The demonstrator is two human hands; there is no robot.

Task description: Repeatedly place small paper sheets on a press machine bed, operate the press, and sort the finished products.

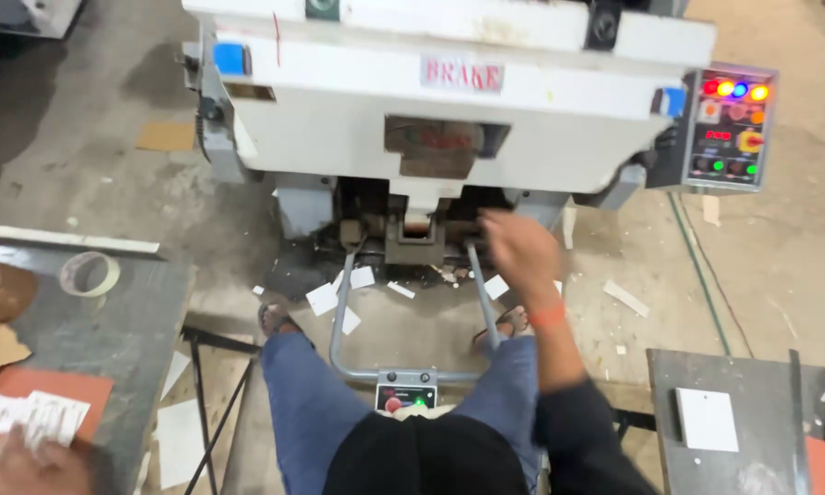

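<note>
Right hand [520, 249] reaching into the press [449, 110] mouth, blurred, grip unclear, left hand [23, 463] resting flat, fingers apart, on white cards [27, 417] on the left counter [92, 321], tape roll [89, 273] beyond, white block [706, 419] on the right counter [752, 458].

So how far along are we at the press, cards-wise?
Already done, by the look of it: white offcuts litter the floor under the machine, and a white stack sits on the right table. In hand: the right hand reaches into the machine's opening, blurred. Left: the left hand rests on loose white cards on the left table.
</note>
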